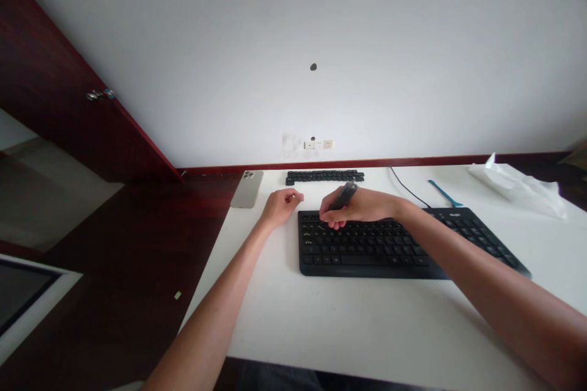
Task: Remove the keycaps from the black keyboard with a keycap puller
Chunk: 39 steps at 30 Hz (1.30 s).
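R hand pinches a dark tool like a pen, prob. for good aim at the keyboard, flat on the table below. L hand is curled nearby w/ grip unclear.

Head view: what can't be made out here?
Head view:
Black rectangular keyboard: lettering too small; partly hidden by the right forearm.
Dark slim handheld tool: partly covered by the right hand.
Left hand: any pinched item too small.
Dark red door: cut off by left edge.
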Each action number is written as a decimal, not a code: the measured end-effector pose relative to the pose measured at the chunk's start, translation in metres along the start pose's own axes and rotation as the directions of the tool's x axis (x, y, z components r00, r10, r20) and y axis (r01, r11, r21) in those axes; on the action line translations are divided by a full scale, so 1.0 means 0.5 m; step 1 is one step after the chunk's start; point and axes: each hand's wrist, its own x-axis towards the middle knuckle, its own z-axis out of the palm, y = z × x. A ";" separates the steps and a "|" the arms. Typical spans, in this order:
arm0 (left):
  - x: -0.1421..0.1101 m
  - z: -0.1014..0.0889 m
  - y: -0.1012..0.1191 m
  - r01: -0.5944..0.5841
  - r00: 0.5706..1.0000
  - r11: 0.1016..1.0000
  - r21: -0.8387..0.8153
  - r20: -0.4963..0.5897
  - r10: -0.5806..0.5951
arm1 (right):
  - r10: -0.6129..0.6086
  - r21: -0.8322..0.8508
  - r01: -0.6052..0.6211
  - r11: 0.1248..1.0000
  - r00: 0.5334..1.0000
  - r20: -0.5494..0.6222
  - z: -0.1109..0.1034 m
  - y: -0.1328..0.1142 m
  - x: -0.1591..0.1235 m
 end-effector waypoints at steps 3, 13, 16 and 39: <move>-0.001 -0.003 -0.008 0.026 0.997 0.997 -0.071 -0.074 -0.031 | -0.002 0.052 0.000 0.999 0.999 0.040 -0.010 0.012 0.000; -0.017 -0.015 0.007 0.034 0.999 0.984 -0.174 0.006 -0.034 | 0.110 0.215 -0.134 0.968 0.987 0.120 0.005 0.051 0.029; -0.025 -0.030 0.024 0.073 0.993 0.971 -0.229 0.105 -0.050 | 0.108 0.255 -0.145 0.956 0.982 0.154 0.005 0.060 0.034; -0.059 -0.050 0.128 0.117 0.763 0.991 -0.062 0.644 -0.050 | 0.039 0.282 -0.080 0.956 0.989 0.145 -0.003 0.102 0.043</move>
